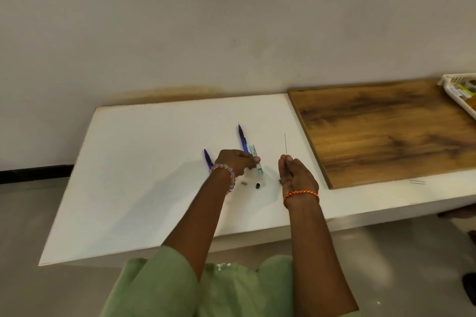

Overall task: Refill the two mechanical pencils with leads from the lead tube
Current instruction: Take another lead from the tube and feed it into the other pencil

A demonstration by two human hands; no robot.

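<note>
Both hands are shown over the middle of the white desk [154, 162]: the left hand [238, 161] grips the lead tube [255, 154] beside one blue pencil [242, 137], the right hand [296, 175] pinches a single lead [285, 143], held upright. Both pencils are laid pointing toward the far edge, the second pencil [208, 158] just left of the left wrist. Small caps [257, 185] lie nearer the front edge. The left hand is judged nearer either pencil.

Refilling pencils on a white board

Relative to the lead tube [255, 160], gripped by the left hand [238, 161]: one blue pencil [242, 137] lies just beside it, another [208, 158] left; the right hand [296, 175], to its right, pinches a thin lead [285, 143]; a small black cap [257, 185] lies nearer the person.
</note>
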